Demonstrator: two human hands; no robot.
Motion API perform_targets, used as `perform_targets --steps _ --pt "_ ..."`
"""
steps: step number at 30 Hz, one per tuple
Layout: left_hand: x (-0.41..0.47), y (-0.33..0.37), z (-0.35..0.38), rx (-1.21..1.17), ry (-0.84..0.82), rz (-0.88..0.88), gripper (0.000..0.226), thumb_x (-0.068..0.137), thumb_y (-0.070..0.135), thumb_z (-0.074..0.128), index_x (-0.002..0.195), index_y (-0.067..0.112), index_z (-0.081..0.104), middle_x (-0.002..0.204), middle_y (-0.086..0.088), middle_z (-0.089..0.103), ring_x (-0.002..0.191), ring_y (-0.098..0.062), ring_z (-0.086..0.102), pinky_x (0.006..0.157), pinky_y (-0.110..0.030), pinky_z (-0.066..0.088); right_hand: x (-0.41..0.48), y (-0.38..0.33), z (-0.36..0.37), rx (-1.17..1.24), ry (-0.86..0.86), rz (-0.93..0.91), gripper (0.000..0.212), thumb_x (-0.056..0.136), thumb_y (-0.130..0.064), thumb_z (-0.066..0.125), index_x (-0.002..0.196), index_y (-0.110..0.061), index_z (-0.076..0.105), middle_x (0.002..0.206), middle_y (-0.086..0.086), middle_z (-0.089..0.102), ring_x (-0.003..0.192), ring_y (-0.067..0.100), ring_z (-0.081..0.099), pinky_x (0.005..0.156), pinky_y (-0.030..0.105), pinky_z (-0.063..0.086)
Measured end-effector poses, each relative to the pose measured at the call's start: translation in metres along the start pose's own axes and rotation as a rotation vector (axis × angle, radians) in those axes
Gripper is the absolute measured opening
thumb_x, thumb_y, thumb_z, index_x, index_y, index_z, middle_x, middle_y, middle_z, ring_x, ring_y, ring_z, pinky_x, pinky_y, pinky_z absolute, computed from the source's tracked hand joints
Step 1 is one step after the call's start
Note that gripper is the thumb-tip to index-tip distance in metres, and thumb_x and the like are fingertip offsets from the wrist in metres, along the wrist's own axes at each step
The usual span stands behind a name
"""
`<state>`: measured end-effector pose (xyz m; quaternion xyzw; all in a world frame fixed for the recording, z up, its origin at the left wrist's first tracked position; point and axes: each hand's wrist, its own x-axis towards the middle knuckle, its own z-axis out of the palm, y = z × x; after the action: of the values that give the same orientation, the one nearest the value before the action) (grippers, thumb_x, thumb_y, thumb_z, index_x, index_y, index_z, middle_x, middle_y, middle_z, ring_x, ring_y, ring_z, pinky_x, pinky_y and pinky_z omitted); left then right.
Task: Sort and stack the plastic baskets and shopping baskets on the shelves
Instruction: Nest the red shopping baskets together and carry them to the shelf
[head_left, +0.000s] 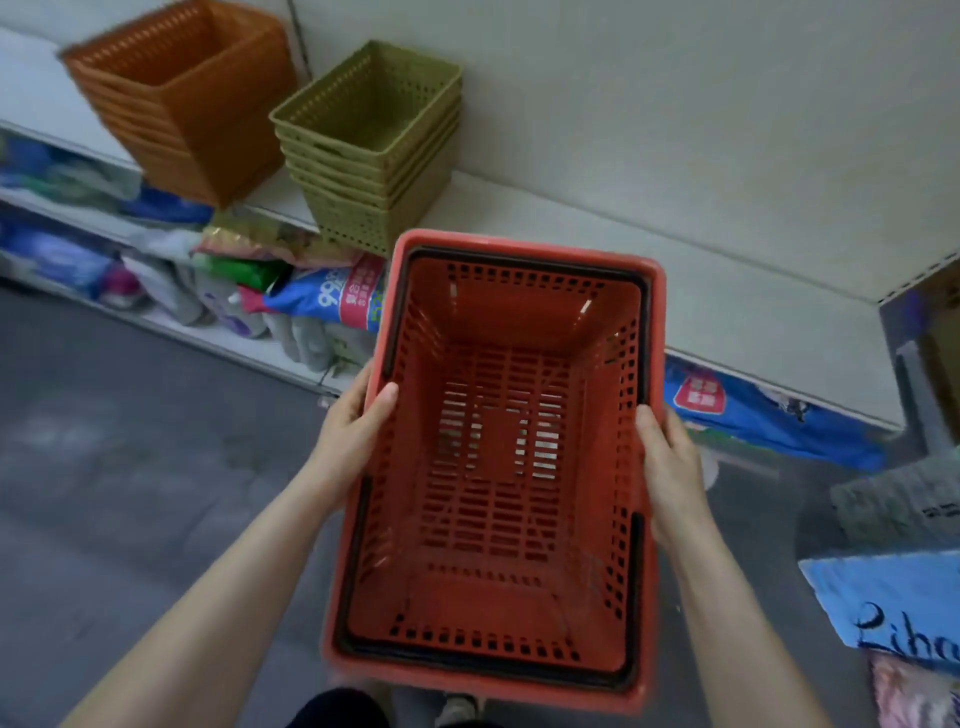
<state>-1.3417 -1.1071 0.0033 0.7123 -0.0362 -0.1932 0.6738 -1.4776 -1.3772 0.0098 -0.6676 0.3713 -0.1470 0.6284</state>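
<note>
I hold a red shopping basket (498, 467) in front of me, its open top facing up and black handles folded down along the rim. My left hand (358, 431) grips its left rim and my right hand (670, 462) grips its right rim. The basket's far end reaches over the front edge of a white shelf (727, 291). On that shelf stands a stack of several olive-green plastic baskets (369, 145), and to its left a stack of several orange plastic baskets (182, 98).
Below the shelf, lower shelves hold colourful bags (327, 301) and blue packages (769, 415). Grey floor (130, 467) spreads to the left. A blue sign with writing (893, 603) and a grey sack (904, 504) lie at the right.
</note>
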Motion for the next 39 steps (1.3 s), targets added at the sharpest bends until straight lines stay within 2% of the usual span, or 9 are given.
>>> perform_targets --steps 5,8,12,18,22,26,30,34,39 --pt "-0.033 -0.022 -0.069 -0.045 0.157 -0.084 0.045 0.092 0.025 0.056 0.137 0.017 0.053 0.116 -0.001 0.066 0.103 -0.017 0.061 0.095 -0.038 0.049 -0.015 0.013 0.065 -0.151 -0.167 0.029 0.044 0.089 -0.001 0.059 0.123 -0.028 0.058 0.102 0.001 0.071 0.094 0.024 0.07 0.089 0.046 0.057" --pt "-0.044 -0.027 -0.12 -0.053 0.23 -0.102 0.038 0.094 0.024 0.055 0.132 0.022 0.055 0.116 -0.002 0.065 0.103 -0.02 0.06 0.101 -0.047 0.047 -0.021 0.015 0.121 -0.24 -0.269 0.039 0.05 0.084 -0.002 0.059 0.119 -0.037 0.058 0.102 0.003 0.072 0.094 0.029 0.07 0.087 0.05 0.057" --pt "-0.046 -0.04 -0.205 -0.078 0.36 -0.112 0.037 0.087 0.031 0.057 0.124 0.033 0.058 0.118 -0.001 0.066 0.105 -0.021 0.061 0.103 -0.054 0.045 -0.03 0.012 0.214 -0.282 -0.386 0.035 0.058 0.083 -0.007 0.06 0.136 -0.028 0.05 0.112 0.004 0.07 0.099 0.023 0.07 0.09 0.051 0.056" --pt "-0.037 -0.047 -0.343 -0.139 0.475 -0.104 0.036 0.093 0.025 0.055 0.128 0.024 0.054 0.109 0.002 0.066 0.099 -0.019 0.061 0.1 -0.05 0.046 -0.055 -0.008 0.368 -0.305 -0.495 0.006 0.057 0.084 -0.004 0.062 0.136 -0.025 0.051 0.117 0.005 0.069 0.104 0.023 0.068 0.094 0.049 0.055" --pt "-0.027 -0.038 -0.433 -0.133 0.532 -0.098 0.051 0.085 0.039 0.06 0.132 0.02 0.052 0.116 -0.002 0.066 0.102 -0.021 0.062 0.102 -0.053 0.046 -0.072 -0.034 0.46 -0.318 -0.554 -0.043 0.057 0.081 -0.007 0.065 0.135 -0.021 0.053 0.116 0.007 0.069 0.104 0.025 0.068 0.096 0.05 0.053" --pt "-0.006 -0.026 -0.508 -0.154 0.601 -0.074 0.05 0.085 0.036 0.057 0.133 0.021 0.051 0.114 -0.002 0.065 0.101 -0.022 0.061 0.102 -0.055 0.046 -0.077 -0.064 0.545 -0.34 -0.621 -0.102 0.066 0.069 -0.027 0.065 0.134 -0.029 0.051 0.115 0.005 0.071 0.101 0.024 0.07 0.093 0.052 0.055" --pt "0.031 -0.017 -0.578 -0.185 0.663 -0.048 0.045 0.089 0.032 0.055 0.133 0.023 0.051 0.114 -0.003 0.064 0.102 -0.023 0.06 0.103 -0.055 0.044 -0.07 -0.095 0.632 -0.338 -0.683 -0.104 0.063 0.079 -0.02 0.064 0.138 -0.033 0.045 0.108 0.009 0.071 0.088 0.027 0.073 0.083 0.053 0.058" --pt "0.085 -0.008 -0.648 -0.232 0.711 -0.022 0.028 0.099 0.02 0.049 0.127 0.025 0.052 0.101 0.003 0.066 0.09 -0.019 0.061 0.098 -0.051 0.046 -0.048 -0.117 0.727 -0.295 -0.739 -0.139 0.054 0.086 -0.008 0.061 0.129 -0.037 0.049 0.109 0.009 0.07 0.093 0.029 0.071 0.084 0.051 0.058" --pt "0.15 0.019 -0.732 -0.231 0.783 -0.022 0.033 0.1 0.018 0.047 0.133 0.018 0.05 0.098 0.003 0.065 0.085 -0.016 0.061 0.091 -0.043 0.047 -0.021 -0.152 0.847 -0.282 -0.81 -0.116 0.048 0.087 -0.006 0.058 0.125 -0.035 0.052 0.103 0.011 0.071 0.083 0.027 0.072 0.076 0.046 0.061"
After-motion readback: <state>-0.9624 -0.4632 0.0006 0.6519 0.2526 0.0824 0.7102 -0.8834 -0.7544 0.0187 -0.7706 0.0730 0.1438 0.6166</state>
